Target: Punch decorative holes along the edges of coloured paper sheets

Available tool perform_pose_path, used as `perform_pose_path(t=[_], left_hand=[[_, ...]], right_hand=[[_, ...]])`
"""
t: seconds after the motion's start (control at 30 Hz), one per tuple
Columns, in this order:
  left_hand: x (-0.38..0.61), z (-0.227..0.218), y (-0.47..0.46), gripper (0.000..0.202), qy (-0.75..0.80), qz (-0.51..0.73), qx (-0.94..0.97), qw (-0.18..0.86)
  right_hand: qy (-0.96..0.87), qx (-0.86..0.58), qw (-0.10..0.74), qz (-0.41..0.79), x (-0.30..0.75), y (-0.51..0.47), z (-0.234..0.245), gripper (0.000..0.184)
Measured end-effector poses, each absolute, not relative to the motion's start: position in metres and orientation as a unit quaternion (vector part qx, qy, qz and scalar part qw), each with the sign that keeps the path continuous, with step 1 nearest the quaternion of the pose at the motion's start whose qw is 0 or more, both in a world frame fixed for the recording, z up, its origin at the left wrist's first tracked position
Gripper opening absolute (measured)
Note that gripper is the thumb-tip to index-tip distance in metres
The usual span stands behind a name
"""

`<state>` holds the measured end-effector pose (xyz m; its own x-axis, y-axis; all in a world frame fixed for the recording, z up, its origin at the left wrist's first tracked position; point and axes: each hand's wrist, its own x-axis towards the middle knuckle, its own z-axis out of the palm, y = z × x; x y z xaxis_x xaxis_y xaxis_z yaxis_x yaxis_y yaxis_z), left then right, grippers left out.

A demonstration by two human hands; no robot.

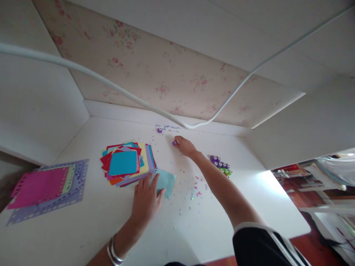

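My right hand (185, 146) reaches far across the white table (91, 218), its fingers closed on a small purple paper punch (175, 142). My left hand (146, 199) rests with fingers spread on a light blue sheet of paper (167, 181) beside a stack of coloured paper squares (127, 163). A second purple punch (159, 129) stands farther back near the wall. Small paper bits (194, 186) are scattered between my arms.
A cluster of purple and green punches (220, 164) sits to the right of my right forearm. Punched pink and purple sheets (47, 186) lie at the left. A white cable (116, 87) hangs across the view. A red floor with shelves (313, 184) shows at the right.
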<state>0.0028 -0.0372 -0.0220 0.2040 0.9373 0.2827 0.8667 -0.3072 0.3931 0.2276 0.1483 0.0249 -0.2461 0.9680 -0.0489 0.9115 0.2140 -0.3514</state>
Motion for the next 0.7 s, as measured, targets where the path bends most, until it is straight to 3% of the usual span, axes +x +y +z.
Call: perform_pose_path(t=[0.13, 0.27, 0.33, 0.43, 0.57, 0.7], left_hand=[[-0.002, -0.028, -0.034, 0.053, 0.572, 0.292, 0.750, 0.154], [-0.006, -0.024, -0.028, 0.059, 0.550, 0.368, 0.698, 0.274], [-0.006, -0.018, -0.025, 0.065, 0.559, 0.374, 0.643, 0.367], [-0.005, -0.008, -0.022, 0.067, 0.572, 0.356, 0.565, 0.476], [-0.001, 0.003, -0.023, 0.041, 0.573, 0.326, 0.523, 0.541], [0.000, 0.006, -0.025, 0.039, 0.566, 0.315, 0.498, 0.576]], right_hand=[[-0.722, -0.645, 0.161, 0.194, 0.240, 0.093, 0.019, 0.022], [-0.532, -0.626, 0.410, 0.396, 0.238, 0.030, 0.013, 0.032], [-0.460, -0.586, 0.469, 0.475, 0.232, 0.001, 0.012, 0.036], [-0.428, -0.567, 0.479, 0.516, 0.223, -0.031, 0.010, 0.034], [-0.445, -0.572, 0.474, 0.500, 0.217, -0.049, 0.001, 0.032], [-0.462, -0.578, 0.458, 0.493, 0.215, -0.051, -0.007, 0.032]])
